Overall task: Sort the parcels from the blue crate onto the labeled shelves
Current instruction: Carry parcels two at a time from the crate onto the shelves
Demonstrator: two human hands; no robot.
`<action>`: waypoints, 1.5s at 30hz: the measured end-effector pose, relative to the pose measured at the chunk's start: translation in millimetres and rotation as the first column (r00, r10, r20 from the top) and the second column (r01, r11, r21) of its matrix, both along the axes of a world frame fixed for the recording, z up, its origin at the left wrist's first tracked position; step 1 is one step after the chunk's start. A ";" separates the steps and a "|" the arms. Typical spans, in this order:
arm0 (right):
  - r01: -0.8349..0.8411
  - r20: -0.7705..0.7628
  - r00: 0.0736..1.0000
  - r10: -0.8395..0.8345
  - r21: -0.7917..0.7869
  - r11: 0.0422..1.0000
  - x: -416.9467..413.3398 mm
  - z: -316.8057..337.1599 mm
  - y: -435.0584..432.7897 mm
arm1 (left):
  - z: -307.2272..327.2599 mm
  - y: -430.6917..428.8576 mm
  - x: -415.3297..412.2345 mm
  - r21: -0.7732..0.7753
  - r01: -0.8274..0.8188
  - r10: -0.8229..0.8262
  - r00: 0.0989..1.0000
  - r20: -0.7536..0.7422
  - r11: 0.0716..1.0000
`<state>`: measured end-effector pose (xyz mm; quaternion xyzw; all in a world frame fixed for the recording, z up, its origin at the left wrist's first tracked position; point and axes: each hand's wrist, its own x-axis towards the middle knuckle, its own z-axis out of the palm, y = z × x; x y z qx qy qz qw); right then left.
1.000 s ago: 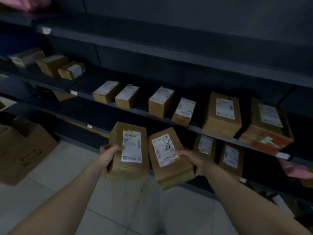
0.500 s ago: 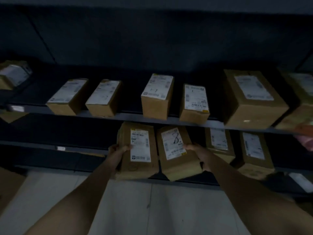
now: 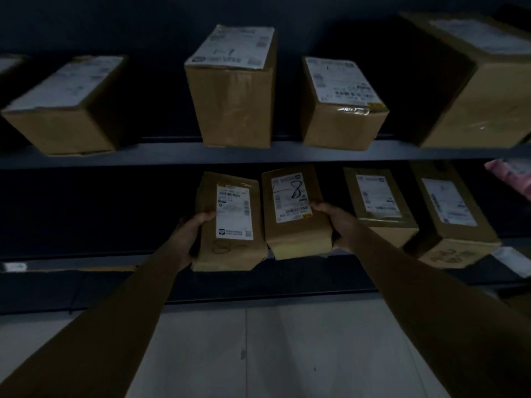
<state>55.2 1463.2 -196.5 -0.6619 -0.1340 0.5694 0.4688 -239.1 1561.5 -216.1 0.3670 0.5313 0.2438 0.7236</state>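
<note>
- The left hand (image 3: 191, 235), just left of the frame's centre, is gripping the left parcel (image 3: 230, 251) by its left edge, with the thumb curling onto the top face beside the white label.
- The right hand (image 3: 337, 225), just right of centre, is gripping the right parcel (image 3: 290, 237) by its right edge, with the thumb lying at the label's corner. A handwritten 8 is showing on that label.
- Both parcels are being held side by side at mid-frame, in front of the lower shelf (image 3: 71, 264).
- Two shelved boxes (image 3: 382, 222) are sitting on the lower shelf at centre right.
- A row of cardboard boxes (image 3: 232, 104) is standing along the upper shelf (image 3: 161, 156) across the top of the frame.
- A pink item (image 3: 514, 179), too blurred to identify, is poking in at the right edge.
- Pale floor tiles (image 3: 258, 354) are showing at the bottom between the forearms.
</note>
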 end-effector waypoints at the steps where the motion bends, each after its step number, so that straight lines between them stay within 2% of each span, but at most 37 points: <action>1: 0.024 0.002 1.000 -0.024 0.016 1.000 1.5 -3.7 0.6 | -3.8 2.5 2.3 0.003 -0.012 0.012 1.000 -0.011 1.000; 4: 0.115 0.084 0.989 -0.119 0.049 0.992 4.0 -14.6 3.5 | -11.5 5.2 9.5 0.002 -0.138 0.138 0.989 -0.060 0.990; 6: 0.152 0.222 0.962 -0.159 0.050 0.987 3.0 -14.3 3.3 | -10.2 4.3 15.0 0.043 -0.193 0.197 0.970 -0.142 0.980; 8: 0.101 0.416 0.903 -0.103 0.026 0.995 -1.0 -7.3 -1.1 | -4.1 1.0 21.7 0.142 -0.148 0.182 0.945 -0.272 0.979; 11: -0.041 0.695 0.715 0.072 -0.062 0.997 -12.3 19.7 -13.1 | 20.9 -13.0 30.9 0.305 0.050 0.116 0.857 -0.501 0.951; 14: -0.287 0.734 0.574 0.363 -0.235 0.929 -23.8 60.9 -26.5 | 61.4 -35.3 38.8 0.297 0.357 -0.041 0.697 -0.716 0.886; 17: -0.519 0.646 0.385 0.658 -0.438 0.734 -34.8 116.4 -43.2 | 116.9 -68.1 51.8 0.271 0.582 -0.229 0.643 -0.731 0.767; 18: -0.548 0.653 0.315 0.689 -0.467 0.694 -37.8 139.4 -49.6 | 138.7 -81.0 58.3 0.275 0.654 -0.291 0.620 -0.728 0.705; 20: -0.544 0.726 0.224 0.650 -0.460 0.702 -42.0 194.6 -65.0 | 186.5 -105.2 73.7 0.289 0.769 -0.403 0.569 -0.717 0.571; 23: -0.457 0.888 0.157 0.433 -0.324 0.828 -42.8 291.6 -87.7 | 271.6 -129.8 96.9 0.403 0.827 -0.435 0.553 -0.710 0.392; 26: -0.318 0.965 0.104 0.240 -0.197 0.927 -38.0 391.7 -112.2 | 369.7 -143.0 122.4 0.559 0.795 -0.336 0.606 -0.721 0.234; 29: -0.191 0.989 -0.071 0.127 -0.139 0.972 -37.8 472.9 -148.1 | 459.9 -159.5 140.2 0.660 0.750 -0.206 0.652 -0.730 0.033; 32: -0.054 0.964 -0.256 0.069 -0.086 0.995 -39.5 526.7 -198.8 | 523.3 -190.2 152.9 0.700 0.688 -0.175 0.678 -0.714 -0.191; 35: 0.113 0.897 -0.425 0.123 -0.082 0.990 -41.3 565.1 -256.2 | 567.3 -232.3 164.4 0.688 0.604 -0.130 0.706 -0.696 -0.404; 38: 0.281 0.842 -0.503 0.195 -0.053 0.958 -40.1 596.5 -318.4 | 603.8 -281.6 178.4 0.663 0.479 -0.122 0.751 -0.649 -0.575; 42: 0.468 0.787 -0.544 0.291 -0.003 0.883 -43.8 623.4 -407.6 | 635.1 -356.1 198.3 0.638 0.298 -0.163 0.812 -0.561 -0.710; 45: 0.610 0.745 -0.543 0.388 0.032 0.792 -51.7 632.2 -485.8 | 644.9 -432.0 218.2 0.628 0.170 -0.226 0.837 -0.499 -0.759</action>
